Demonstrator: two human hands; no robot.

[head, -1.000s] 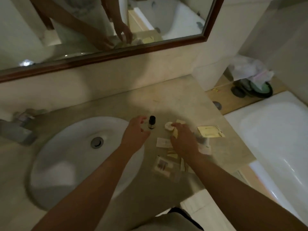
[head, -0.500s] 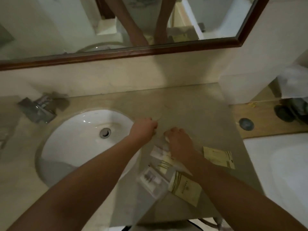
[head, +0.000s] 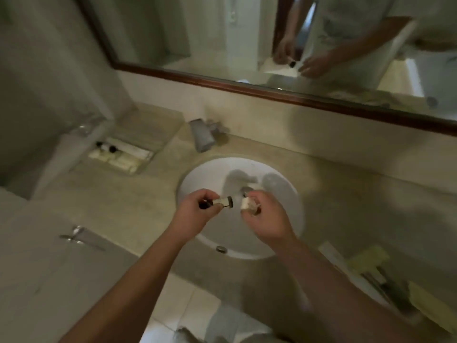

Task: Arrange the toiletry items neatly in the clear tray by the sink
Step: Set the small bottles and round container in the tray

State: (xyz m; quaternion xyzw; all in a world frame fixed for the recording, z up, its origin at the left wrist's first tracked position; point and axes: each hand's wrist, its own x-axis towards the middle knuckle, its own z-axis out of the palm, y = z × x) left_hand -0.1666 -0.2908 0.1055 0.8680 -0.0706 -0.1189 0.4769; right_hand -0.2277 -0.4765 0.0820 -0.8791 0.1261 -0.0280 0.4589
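Both hands have lifted items off the table: left hand (head: 195,210) grips a small bottle (head: 217,202), right hand (head: 265,214) a white piece (head: 247,203) (blurred), clear tray (head: 116,154) next.

Motion blur softens the whole view. Small bottles in the left hand (head: 193,214) and pale items in the right hand (head: 265,219) are partly finger-covered, uncountable. Far-left clear tray (head: 148,158) contents indistinct; near-right sachets (head: 371,263) cut off by the edge.
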